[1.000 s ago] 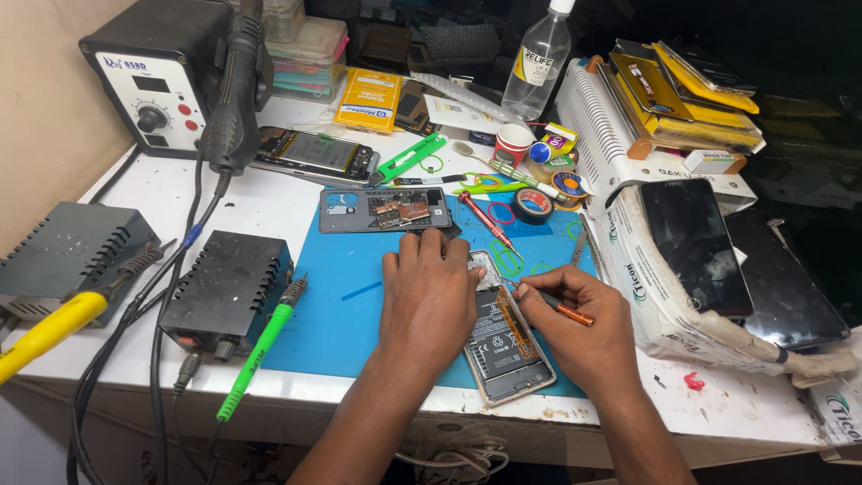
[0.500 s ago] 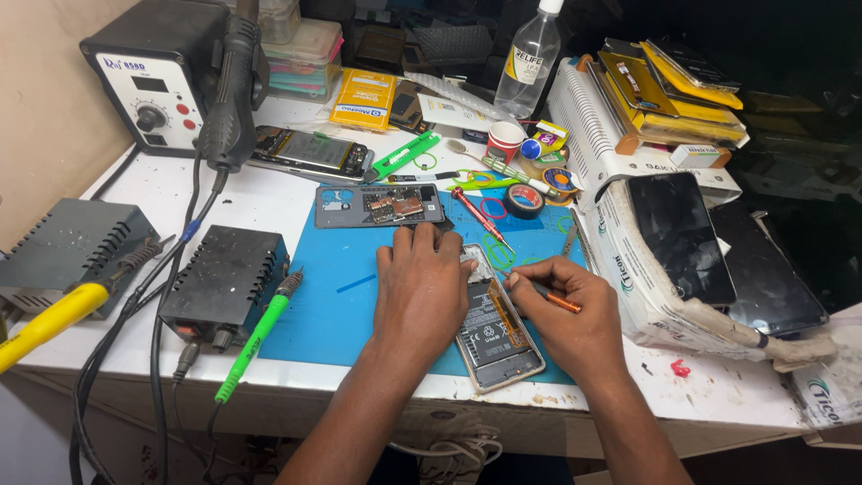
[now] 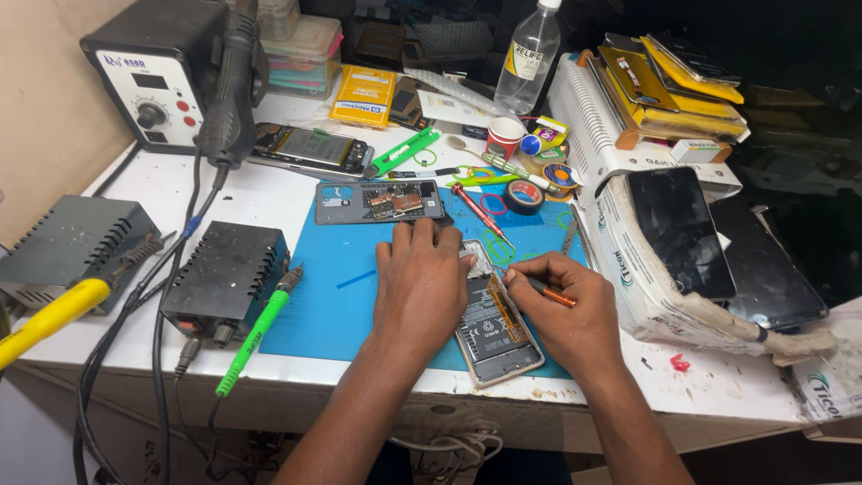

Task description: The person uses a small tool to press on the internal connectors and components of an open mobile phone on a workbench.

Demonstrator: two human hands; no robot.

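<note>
An opened phone (image 3: 495,330) with its back off lies on the blue mat (image 3: 332,296), battery showing. My left hand (image 3: 422,283) lies flat on the phone's upper left part and holds it down. My right hand (image 3: 566,310) grips a small orange-handled screwdriver (image 3: 549,292) whose tip meets the phone's upper right edge. A separate phone back frame (image 3: 377,201) lies at the far edge of the mat.
A hot-air station (image 3: 157,81) stands back left, with two black boxes (image 3: 224,278) and a green soldering iron (image 3: 260,328) at left. Tape rolls (image 3: 525,195), a red screwdriver (image 3: 480,216), a bottle (image 3: 527,58), and stacked phones on a box (image 3: 678,229) crowd the right.
Both hands stay on the phone with little movement. The view has shifted slightly, so the bench sits a bit differently in frame.
</note>
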